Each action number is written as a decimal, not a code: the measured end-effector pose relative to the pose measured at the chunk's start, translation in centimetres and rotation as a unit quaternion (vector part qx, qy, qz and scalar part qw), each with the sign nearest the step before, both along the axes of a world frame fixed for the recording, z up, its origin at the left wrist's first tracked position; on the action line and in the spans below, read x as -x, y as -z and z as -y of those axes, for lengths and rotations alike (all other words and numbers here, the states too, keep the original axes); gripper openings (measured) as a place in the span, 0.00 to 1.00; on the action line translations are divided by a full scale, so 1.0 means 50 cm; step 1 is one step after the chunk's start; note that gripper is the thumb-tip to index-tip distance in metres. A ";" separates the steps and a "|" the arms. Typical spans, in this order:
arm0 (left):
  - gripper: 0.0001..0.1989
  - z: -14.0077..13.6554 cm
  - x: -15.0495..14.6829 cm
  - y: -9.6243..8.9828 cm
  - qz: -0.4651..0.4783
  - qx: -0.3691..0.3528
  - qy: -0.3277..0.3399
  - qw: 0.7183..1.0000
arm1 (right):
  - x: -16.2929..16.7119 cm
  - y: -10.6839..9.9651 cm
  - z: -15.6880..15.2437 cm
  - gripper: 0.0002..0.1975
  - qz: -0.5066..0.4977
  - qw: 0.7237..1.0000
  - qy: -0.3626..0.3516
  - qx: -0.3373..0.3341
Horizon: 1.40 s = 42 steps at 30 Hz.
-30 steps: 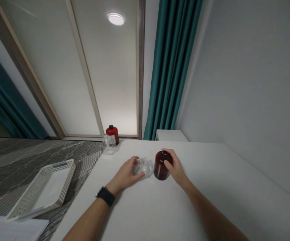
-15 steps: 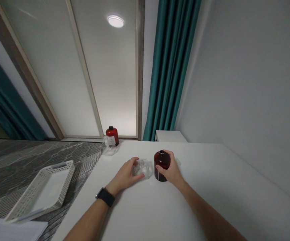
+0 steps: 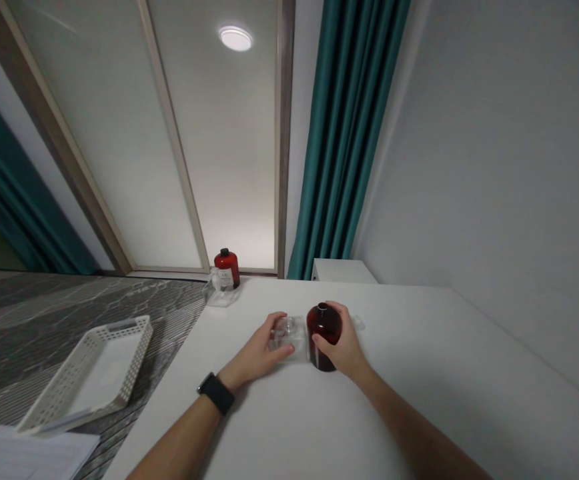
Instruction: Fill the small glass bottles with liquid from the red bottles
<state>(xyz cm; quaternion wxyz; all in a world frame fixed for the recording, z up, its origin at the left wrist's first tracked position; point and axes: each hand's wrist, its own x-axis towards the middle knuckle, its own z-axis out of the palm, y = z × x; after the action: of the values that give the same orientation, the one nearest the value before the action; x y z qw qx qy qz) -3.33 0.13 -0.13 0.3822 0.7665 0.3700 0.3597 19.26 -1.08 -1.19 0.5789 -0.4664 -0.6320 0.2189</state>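
Note:
My right hand (image 3: 345,341) is wrapped around the right side of a dark brown-red bottle (image 3: 322,323). The bottle stands upright with its narrow mouth uncapped. Just left of it, a clear see-through container (image 3: 289,337) with a rounded top sits on the white table (image 3: 289,427). The thumb and fingers of my left hand (image 3: 261,347) curl around the container's left side. Its right edge is close against the bottle; whether they touch is hard to tell. A small clear piece (image 3: 358,323) lies behind my right hand, mostly hidden.
At the table's far left corner stand a red capped bottle (image 3: 227,264) with a white label and another clear item (image 3: 218,293). Beyond the left edge are a white perforated basket (image 3: 137,360) and white papers (image 3: 34,453). A white cabinet (image 3: 342,268) stands behind the table.
The dark bottle has come slightly toward me in my right hand. My left hand has shifted a little right, and the clear container and bottle are closer together. The view has tilted slightly.

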 end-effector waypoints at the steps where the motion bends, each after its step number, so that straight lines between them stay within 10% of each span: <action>1: 0.27 0.003 -0.003 0.000 0.014 0.004 0.000 1.000 | 0.005 -0.001 0.003 0.32 -0.006 1.000 -0.003 -0.001; 10: 0.42 0.018 -0.033 0.012 0.200 0.124 0.018 0.972 | 0.024 -0.013 0.021 0.32 -0.048 0.999 -0.003 0.001; 17: 0.35 0.024 -0.031 -0.001 0.213 0.168 0.031 0.962 | 0.021 -0.015 0.024 0.32 -0.061 0.998 -0.030 0.000; 42: 0.31 0.011 -0.022 0.001 0.115 0.068 -0.050 0.990 | 0.006 -0.037 0.019 0.37 0.060 0.993 -0.061 0.076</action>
<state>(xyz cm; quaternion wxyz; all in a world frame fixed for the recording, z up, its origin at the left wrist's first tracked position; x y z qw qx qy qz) -2.25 -0.41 -0.16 0.4547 0.6729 0.3849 0.4385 18.98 -2.01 0.65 0.4884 -0.4820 -0.6742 0.2729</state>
